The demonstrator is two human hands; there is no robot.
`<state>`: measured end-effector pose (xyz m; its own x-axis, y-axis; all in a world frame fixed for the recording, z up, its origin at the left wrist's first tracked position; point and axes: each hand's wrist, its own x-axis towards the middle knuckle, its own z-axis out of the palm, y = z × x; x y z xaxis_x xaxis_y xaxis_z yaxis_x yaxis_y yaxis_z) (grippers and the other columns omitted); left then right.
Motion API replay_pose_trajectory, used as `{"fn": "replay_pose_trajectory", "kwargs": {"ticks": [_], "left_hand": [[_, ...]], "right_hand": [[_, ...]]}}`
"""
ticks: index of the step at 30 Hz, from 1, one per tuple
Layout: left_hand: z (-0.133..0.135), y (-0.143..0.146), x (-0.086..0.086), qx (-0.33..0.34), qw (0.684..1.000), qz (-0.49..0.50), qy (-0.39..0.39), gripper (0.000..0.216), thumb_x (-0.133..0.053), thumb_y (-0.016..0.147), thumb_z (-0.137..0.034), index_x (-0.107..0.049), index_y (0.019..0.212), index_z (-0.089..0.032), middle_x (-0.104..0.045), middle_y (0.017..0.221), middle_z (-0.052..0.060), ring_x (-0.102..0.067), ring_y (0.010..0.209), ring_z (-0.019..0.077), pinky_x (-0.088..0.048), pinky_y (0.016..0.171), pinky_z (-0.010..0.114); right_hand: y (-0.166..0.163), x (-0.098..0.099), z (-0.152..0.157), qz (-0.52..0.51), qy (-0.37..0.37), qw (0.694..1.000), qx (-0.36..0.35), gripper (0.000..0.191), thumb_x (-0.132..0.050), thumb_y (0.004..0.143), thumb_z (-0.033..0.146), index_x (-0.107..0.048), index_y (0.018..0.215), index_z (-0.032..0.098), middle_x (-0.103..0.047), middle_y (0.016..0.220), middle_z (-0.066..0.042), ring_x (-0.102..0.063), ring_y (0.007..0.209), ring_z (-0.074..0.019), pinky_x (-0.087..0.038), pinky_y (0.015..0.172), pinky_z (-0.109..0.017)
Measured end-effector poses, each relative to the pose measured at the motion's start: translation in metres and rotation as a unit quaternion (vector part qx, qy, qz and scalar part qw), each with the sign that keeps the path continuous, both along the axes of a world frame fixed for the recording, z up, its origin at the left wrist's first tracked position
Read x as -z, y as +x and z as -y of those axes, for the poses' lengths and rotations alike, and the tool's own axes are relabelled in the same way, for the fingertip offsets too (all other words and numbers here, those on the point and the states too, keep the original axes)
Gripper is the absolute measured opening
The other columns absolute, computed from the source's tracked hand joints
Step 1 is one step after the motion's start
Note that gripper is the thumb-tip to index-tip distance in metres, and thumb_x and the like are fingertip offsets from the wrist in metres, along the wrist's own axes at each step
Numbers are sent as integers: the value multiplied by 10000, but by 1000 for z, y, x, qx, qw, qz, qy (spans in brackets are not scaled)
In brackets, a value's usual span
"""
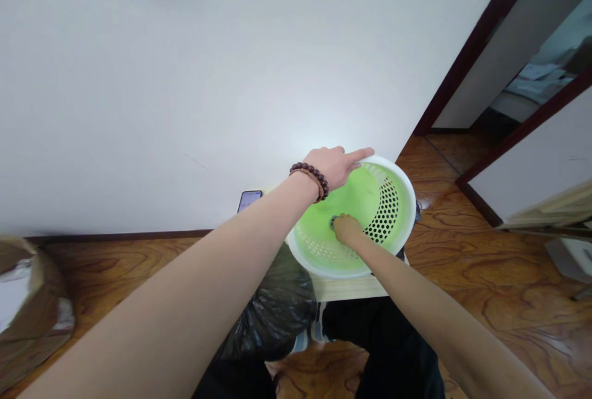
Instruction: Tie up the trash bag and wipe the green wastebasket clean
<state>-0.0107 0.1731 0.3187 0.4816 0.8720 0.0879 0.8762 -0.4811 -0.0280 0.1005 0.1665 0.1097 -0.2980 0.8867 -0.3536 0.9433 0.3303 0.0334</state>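
Observation:
A green basket with a white rim [407, 226] stands on a pale surface close to the wall, its side pierced with small holes. My left hand [329, 164], with a beaded bracelet [311, 171] at the wrist, grips the far rim; its index finger stretches along the edge. Inside the basket, my right hand [348, 228] is closed. A small dark item [332, 222] shows at its fingertips, too little visible to name. The left forearm hides part of the basket's left side.
A phone [250, 199] lies left of the basket. Below it hangs a black plastic bag [287, 288] by my legs. A cardboard box [41, 300] stands at far left on the wooden floor [444, 245]. A doorway opens at right.

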Motion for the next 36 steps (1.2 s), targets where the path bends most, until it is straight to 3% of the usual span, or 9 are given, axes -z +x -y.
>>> {"fn": "replay_pose_trajectory", "kwargs": {"ticks": [6, 13, 19, 28, 36], "left_hand": [[3, 0, -10, -12, 999, -34, 4, 462, -189, 896, -475, -220, 1357, -467, -590, 1022, 55, -576, 834, 217, -400, 707, 337], [11, -13, -11, -65, 997, -29, 16, 485, -135, 898, -478, -146, 1382, -450, -580, 1034, 66, -578, 812, 215, -398, 711, 346], [13, -6, -6, -16, 999, -31, 15, 468, -181, 904, -447, -144, 1369, -484, -574, 1017, 59, -577, 758, 199, -401, 694, 345], [2, 0, 0, -31, 999, 4, 20, 470, -176, 897, -463, -196, 1367, -461, -587, 1012, 61, -580, 802, 219, -405, 695, 355], [2, -14, -1, -33, 999, -5, 29, 490, -146, 890, -502, -215, 1368, -419, -600, 985, 59, -580, 806, 208, -412, 701, 343]], "right_hand": [[-7, -4, 17, -23, 13, 999, -21, 348, -358, 838, 129, -630, 1055, 128, -574, 1105, -172, -535, 1017, -236, -419, 809, -333], [-10, -9, 16, -20, 50, 998, -27, 356, -347, 826, 92, -656, 1002, 101, -569, 1100, -188, -513, 1028, -243, -398, 821, -346], [-12, 0, 8, -19, 45, 999, -8, 380, -322, 828, 79, -639, 1036, 109, -557, 1118, -172, -508, 1019, -232, -403, 801, -330], [-8, 3, -2, -17, 38, 999, -10, 381, -315, 840, 104, -636, 1043, 129, -535, 1139, -166, -479, 1049, -240, -387, 825, -348], [-7, 3, -3, -31, 34, 999, -12, 379, -328, 827, 92, -624, 1061, 123, -538, 1126, -161, -486, 1028, -239, -402, 805, -335]]}}
